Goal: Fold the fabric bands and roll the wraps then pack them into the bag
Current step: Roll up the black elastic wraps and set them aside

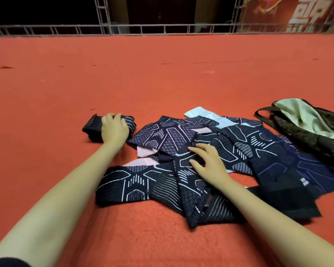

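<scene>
Dark navy patterned fabric bands w/ pale line print [181, 160] lie in a loose overlapping heap at centre frame on the red carpet [162, 78]. One folded dark band bundle [93, 128] sits apart at centre-left, w/ the left hand [114, 130] resting on top, fingers curled over it, holding it down. Right hand [208, 164] lies on the heap, fingers spread and fairly straight, pressing, not gripping anything. Dark olive bag w/ pale green lining [307, 126] lies open at right edge, just beyond the heap. Key relation: bag is on the right-hand side, bundle at far left, heap between them. Bundle's long axis runs roughly left-right. Right hand is nearer the bag; bundle prob. needs carrying across the heap.
</scene>
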`<state>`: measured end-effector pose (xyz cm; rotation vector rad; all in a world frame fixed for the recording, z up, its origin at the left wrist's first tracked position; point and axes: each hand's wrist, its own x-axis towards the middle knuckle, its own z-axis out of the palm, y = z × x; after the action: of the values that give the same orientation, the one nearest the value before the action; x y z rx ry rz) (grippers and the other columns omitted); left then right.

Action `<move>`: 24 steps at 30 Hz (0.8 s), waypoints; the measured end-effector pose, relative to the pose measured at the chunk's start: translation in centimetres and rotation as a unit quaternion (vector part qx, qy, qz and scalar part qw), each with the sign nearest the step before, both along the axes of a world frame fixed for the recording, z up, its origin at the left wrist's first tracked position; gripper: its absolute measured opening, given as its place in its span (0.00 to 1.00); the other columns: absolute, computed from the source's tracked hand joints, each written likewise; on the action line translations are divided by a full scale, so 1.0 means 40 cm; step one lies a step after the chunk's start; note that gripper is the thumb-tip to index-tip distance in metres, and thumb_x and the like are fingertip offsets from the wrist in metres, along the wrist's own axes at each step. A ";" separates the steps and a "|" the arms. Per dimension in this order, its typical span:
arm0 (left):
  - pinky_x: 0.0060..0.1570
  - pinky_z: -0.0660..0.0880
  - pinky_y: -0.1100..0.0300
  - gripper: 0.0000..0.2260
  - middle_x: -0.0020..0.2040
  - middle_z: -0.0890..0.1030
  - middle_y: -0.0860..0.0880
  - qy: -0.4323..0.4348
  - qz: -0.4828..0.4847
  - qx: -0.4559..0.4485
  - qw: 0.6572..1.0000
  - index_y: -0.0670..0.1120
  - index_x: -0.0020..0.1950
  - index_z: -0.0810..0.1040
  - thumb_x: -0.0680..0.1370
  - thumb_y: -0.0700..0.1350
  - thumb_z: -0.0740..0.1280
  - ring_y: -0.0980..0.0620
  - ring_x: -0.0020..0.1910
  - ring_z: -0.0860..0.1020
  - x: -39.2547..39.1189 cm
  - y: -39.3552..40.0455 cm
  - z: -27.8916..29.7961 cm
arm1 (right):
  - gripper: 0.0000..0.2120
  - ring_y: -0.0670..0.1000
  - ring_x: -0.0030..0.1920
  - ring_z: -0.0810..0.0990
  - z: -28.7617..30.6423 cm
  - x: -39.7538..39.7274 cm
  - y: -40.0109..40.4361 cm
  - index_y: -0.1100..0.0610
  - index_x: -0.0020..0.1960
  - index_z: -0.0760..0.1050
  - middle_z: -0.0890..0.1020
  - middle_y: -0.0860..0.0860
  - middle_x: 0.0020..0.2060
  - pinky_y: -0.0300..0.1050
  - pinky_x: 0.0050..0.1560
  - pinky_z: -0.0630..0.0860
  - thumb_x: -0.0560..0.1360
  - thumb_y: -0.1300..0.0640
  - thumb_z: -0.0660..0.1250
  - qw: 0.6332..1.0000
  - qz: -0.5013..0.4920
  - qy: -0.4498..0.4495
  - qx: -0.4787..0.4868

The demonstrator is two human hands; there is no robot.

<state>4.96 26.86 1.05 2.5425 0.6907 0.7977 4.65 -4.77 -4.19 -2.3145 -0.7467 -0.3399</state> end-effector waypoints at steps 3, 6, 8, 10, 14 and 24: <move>0.63 0.65 0.47 0.17 0.64 0.72 0.39 -0.001 -0.085 0.010 0.996 0.40 0.68 0.71 0.80 0.43 0.56 0.40 0.66 0.65 -0.060 -0.094 0.033 | 0.13 0.51 0.61 0.72 0.052 -0.025 -0.059 0.54 0.58 0.79 0.77 0.51 0.56 0.37 0.62 0.63 0.74 0.59 0.69 0.998 0.023 0.050 0.016; 0.64 0.65 0.50 0.16 0.61 0.75 0.41 0.024 -0.212 0.003 0.977 0.44 0.67 0.73 0.80 0.42 0.57 0.43 0.65 0.69 -0.137 -0.238 0.046 | 0.10 0.48 0.55 0.75 0.098 -0.069 -0.148 0.54 0.54 0.81 0.80 0.49 0.51 0.40 0.57 0.68 0.74 0.60 0.69 0.999 0.018 0.038 0.005; 0.63 0.67 0.53 0.16 0.58 0.77 0.43 0.037 -0.296 0.007 0.954 0.45 0.65 0.75 0.79 0.42 0.60 0.45 0.62 0.72 -0.198 -0.340 0.039 | 0.09 0.46 0.53 0.76 0.117 -0.105 -0.212 0.54 0.54 0.81 0.81 0.47 0.50 0.38 0.55 0.68 0.74 0.59 0.68 0.998 0.003 0.053 -0.024; 0.60 0.67 0.56 0.15 0.56 0.78 0.45 0.046 -0.370 0.030 0.927 0.46 0.65 0.75 0.78 0.42 0.61 0.47 0.59 0.73 -0.249 -0.434 0.025 | 0.09 0.47 0.54 0.76 0.117 -0.138 -0.278 0.52 0.54 0.80 0.81 0.46 0.51 0.40 0.57 0.69 0.75 0.56 0.67 0.995 -0.001 0.056 -0.080; 0.62 0.66 0.58 0.19 0.62 0.76 0.47 0.130 -0.472 0.087 0.868 0.49 0.70 0.69 0.79 0.49 0.62 0.49 0.62 0.72 -0.304 -0.572 -0.010 | 0.14 0.49 0.57 0.78 0.090 -0.207 -0.374 0.52 0.59 0.78 0.82 0.48 0.54 0.44 0.60 0.71 0.74 0.50 0.67 0.984 0.019 0.037 -0.176; 0.65 0.65 0.59 0.22 0.61 0.78 0.50 0.123 -0.433 0.042 0.892 0.52 0.69 0.71 0.75 0.47 0.68 0.51 0.62 0.73 -0.348 -0.608 -0.088 | 0.18 0.48 0.57 0.70 0.040 -0.233 -0.388 0.51 0.61 0.74 0.74 0.45 0.51 0.39 0.56 0.65 0.76 0.43 0.61 0.989 -0.033 0.101 -0.107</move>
<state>-8.95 2.55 -2.47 2.6406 -0.4439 0.1899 -4.66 -20.29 -2.59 -2.5320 -0.6320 -0.0524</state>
